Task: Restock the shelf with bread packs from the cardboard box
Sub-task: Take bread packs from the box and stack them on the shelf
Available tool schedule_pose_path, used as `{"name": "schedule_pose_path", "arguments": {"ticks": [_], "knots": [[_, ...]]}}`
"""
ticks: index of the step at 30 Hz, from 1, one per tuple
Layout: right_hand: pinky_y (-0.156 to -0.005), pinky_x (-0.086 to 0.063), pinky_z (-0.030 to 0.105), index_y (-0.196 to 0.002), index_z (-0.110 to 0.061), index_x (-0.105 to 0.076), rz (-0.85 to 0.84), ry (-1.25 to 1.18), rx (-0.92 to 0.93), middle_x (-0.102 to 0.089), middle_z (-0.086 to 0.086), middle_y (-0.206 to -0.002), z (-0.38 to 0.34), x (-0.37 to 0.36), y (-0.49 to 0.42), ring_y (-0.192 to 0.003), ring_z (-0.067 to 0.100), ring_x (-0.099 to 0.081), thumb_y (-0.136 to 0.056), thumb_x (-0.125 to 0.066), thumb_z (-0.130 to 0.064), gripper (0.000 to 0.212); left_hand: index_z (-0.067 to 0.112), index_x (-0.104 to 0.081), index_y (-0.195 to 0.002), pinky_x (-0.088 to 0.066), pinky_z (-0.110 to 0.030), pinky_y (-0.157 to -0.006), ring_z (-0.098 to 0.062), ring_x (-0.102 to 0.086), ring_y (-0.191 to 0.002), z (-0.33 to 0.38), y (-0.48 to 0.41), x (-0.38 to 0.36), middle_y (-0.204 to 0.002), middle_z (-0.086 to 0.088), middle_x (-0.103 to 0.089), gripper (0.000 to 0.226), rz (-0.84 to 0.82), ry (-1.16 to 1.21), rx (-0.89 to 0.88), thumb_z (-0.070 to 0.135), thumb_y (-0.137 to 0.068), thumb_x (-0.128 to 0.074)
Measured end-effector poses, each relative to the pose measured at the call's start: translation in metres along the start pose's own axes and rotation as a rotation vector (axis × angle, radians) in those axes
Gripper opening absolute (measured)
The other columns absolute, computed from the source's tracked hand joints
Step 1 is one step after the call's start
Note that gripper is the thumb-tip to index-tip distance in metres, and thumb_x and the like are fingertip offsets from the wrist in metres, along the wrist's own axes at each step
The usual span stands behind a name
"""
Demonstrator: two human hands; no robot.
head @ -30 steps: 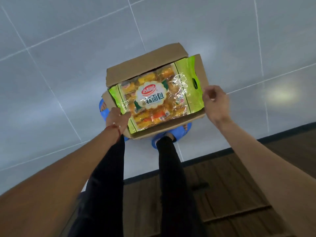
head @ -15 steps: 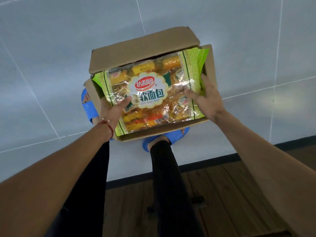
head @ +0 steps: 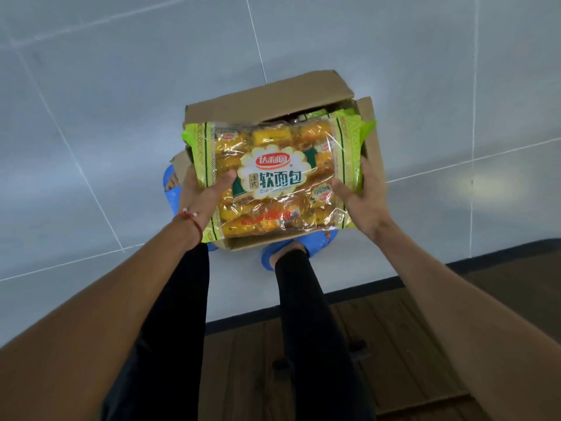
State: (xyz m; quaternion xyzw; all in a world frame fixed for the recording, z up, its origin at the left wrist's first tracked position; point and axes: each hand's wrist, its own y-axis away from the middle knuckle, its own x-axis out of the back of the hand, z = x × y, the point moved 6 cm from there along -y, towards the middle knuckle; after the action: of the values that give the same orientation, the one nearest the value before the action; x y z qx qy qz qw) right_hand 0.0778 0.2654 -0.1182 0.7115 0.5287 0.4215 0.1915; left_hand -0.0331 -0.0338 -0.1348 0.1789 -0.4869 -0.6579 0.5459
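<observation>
Mid-lift, by the look of it: pack (head: 273,177) gripped at both ends and held just above the open box (head: 267,98), label side tilted up toward the camera. Left hand (head: 197,196) clamped on the left edge, thumb across the clear film, fingers hidden underneath. Right hand (head: 367,202) wrapped round the right edge likewise, thumb on top. More packs (head: 309,115) glimpsed in the box behind the raised one. Box down on the tiled floor (head: 91,117), between two blue slippers (head: 171,192), with a dark wooden surface (head: 394,344) nearer the body. No shelf in view. Likely trouble from here: squeezing too hard and crushing the soft rolls inside, given a hold that relies on pressure from the sides. Equally, slipping on the glossy film with any loosening of a thumb, and dropping the pack back into the box or onto the feet. Also possible: snagging the green sealed end on the upright right flap (head: 368,110) while pulling clear, dragging the light box along or tearing the seal. Prone to sagging in the middle too, being floppy and supported only at its ends. Safer to lift straight up, clear the flaps, then shift one hand under the belly before turning away.
</observation>
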Motion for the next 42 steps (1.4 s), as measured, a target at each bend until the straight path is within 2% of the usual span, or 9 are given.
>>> {"name": "schedule_pose_path", "arguments": {"ticks": [3, 7, 9, 14, 19, 24, 29, 38, 42], "knots": [[-0.101, -0.058, 0.043, -0.149, -0.019, -0.045, 0.019, -0.075, -0.021, -0.066, -0.007, -0.133, -0.026, -0.003, 0.038, -0.121, 0.012, -0.066, -0.098, -0.069, -0.024, 0.056, 0.036, -0.051, -0.131, -0.048, -0.043, -0.1, -0.015, -0.062, -0.113, 0.019, 0.021, 0.029, -0.122, 0.012, -0.066, 0.064, -0.059, -0.055, -0.042, 0.056, -0.075, -0.075], [-0.08, -0.059, 0.015, -0.151, -0.017, -0.042, 0.043, -0.14, -0.018, -0.064, -0.004, -0.136, -0.076, -0.008, 0.094, -0.119, 0.006, -0.066, -0.102, -0.063, -0.022, 0.053, 0.037, -0.05, -0.128, -0.046, -0.047, -0.103, -0.019, -0.061, -0.114, 0.058, 0.06, 0.077, -0.123, 0.01, -0.065, 0.057, -0.095, -0.141, -0.098, 0.059, -0.079, -0.069], [-0.086, -0.057, 0.013, -0.15, -0.018, -0.043, 0.087, -0.164, -0.001, -0.062, -0.006, -0.137, -0.108, -0.01, 0.123, -0.124, 0.01, -0.062, -0.104, -0.06, -0.021, 0.05, 0.037, -0.048, -0.13, -0.044, -0.048, -0.104, -0.02, -0.06, -0.115, 0.082, 0.083, 0.101, -0.125, 0.008, -0.065, 0.051, -0.115, -0.161, -0.12, 0.053, -0.084, -0.067], [-0.11, -0.051, 0.043, -0.15, -0.021, -0.044, 0.178, -0.273, 0.012, -0.061, -0.005, -0.14, -0.194, -0.014, 0.194, -0.13, 0.016, -0.059, -0.104, -0.058, -0.024, 0.048, 0.035, -0.049, -0.131, -0.049, -0.05, -0.1, -0.021, -0.065, -0.111, 0.147, 0.143, 0.167, -0.123, 0.006, -0.066, 0.06, -0.141, -0.178, -0.191, 0.056, -0.078, -0.067], [-0.117, -0.038, 0.06, -0.158, -0.04, -0.029, 0.217, -0.331, 0.105, -0.042, -0.006, -0.161, -0.232, -0.018, 0.233, -0.15, 0.022, -0.039, -0.079, -0.056, -0.085, 0.095, 0.033, -0.049, -0.13, -0.055, -0.048, -0.093, -0.019, -0.067, -0.106, 0.208, 0.203, 0.233, -0.12, 0.006, -0.067, 0.056, -0.097, -0.13, -0.334, 0.052, -0.08, -0.067], [-0.116, -0.043, 0.053, -0.153, -0.038, -0.036, 0.258, -0.328, 0.305, -0.055, -0.01, -0.148, -0.335, -0.002, 0.29, -0.139, 0.015, -0.053, -0.098, -0.066, -0.035, 0.063, 0.029, -0.05, -0.131, -0.058, -0.043, -0.088, -0.018, -0.068, -0.105, 0.243, 0.269, 0.28, -0.118, 0.006, -0.068, 0.052, -0.013, -0.039, -0.483, 0.04, -0.085, -0.07], [-0.122, -0.032, 0.057, -0.157, -0.047, -0.022, 0.176, -0.361, 0.438, -0.038, -0.011, -0.163, -0.393, 0.014, 0.322, -0.151, 0.019, -0.037, -0.086, -0.066, -0.065, 0.086, 0.024, -0.052, -0.131, -0.056, -0.039, -0.09, -0.019, -0.067, -0.106, 0.269, 0.328, 0.324, -0.117, 0.005, -0.069, 0.062, 0.065, 0.025, -0.597, 0.032, -0.076, -0.081], [-0.124, -0.032, 0.037, -0.156, -0.024, -0.035, 0.283, -0.301, 0.778, -0.048, -0.012, -0.151, -0.532, 0.038, 0.384, -0.142, 0.003, -0.042, -0.1, -0.066, -0.019, 0.064, 0.027, -0.045, -0.136, -0.05, -0.041, -0.1, -0.014, -0.062, -0.115, 0.346, 0.413, 0.407, -0.124, 0.009, -0.064, 0.101, 0.18, 0.034, -0.838, 0.045, -0.05, -0.095], [-0.128, -0.015, 0.024, -0.164, -0.022, -0.014, 0.319, -0.297, 0.806, -0.02, -0.029, -0.161, -0.586, 0.044, 0.386, -0.145, -0.016, -0.016, -0.102, -0.064, -0.027, 0.079, 0.025, -0.046, -0.135, -0.052, -0.037, -0.098, -0.007, -0.064, -0.11, 0.393, 0.421, 0.435, -0.121, 0.011, -0.066, 0.098, 0.164, 0.058, -0.925, 0.035, -0.051, -0.096]]}}
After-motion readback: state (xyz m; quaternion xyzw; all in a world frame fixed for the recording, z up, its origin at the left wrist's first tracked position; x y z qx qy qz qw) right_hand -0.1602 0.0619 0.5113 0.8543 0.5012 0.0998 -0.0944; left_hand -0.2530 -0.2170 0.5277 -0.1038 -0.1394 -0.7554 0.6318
